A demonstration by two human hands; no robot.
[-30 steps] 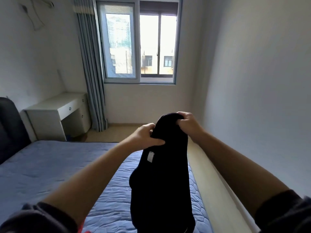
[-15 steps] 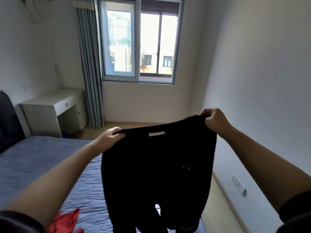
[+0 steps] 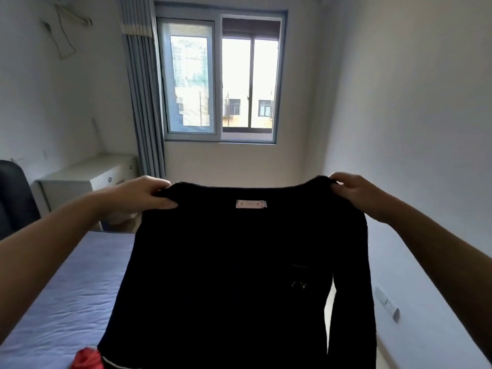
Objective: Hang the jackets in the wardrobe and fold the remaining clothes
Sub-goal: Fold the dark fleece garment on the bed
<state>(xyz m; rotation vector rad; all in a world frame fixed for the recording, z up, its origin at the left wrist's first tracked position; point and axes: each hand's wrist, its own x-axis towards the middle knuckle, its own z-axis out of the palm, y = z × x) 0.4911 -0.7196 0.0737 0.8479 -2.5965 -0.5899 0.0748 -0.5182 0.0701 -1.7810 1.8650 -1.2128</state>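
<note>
A black knit jacket (image 3: 234, 275) hangs spread out in front of me, its pale neck label facing me near the top edge. My left hand (image 3: 143, 194) grips the left shoulder and my right hand (image 3: 354, 194) grips the right shoulder, both at about chest height. The sleeves drop down on either side and the hem runs out of the frame below. A red garment (image 3: 86, 359) lies on the bed at the lower left, partly hidden by the jacket. No wardrobe is in view.
A bed with a blue quilted cover (image 3: 61, 296) fills the lower left, with a dark headboard (image 3: 13, 198) at the far left. A white desk (image 3: 87, 177) stands beside grey curtains (image 3: 145, 102) and a window (image 3: 221, 81). A wall socket (image 3: 387, 303) sits low on the right wall.
My hands have moved apart and up, stretching the bunched black jacket out flat by its shoulders. My view has tilted upward a little.
</note>
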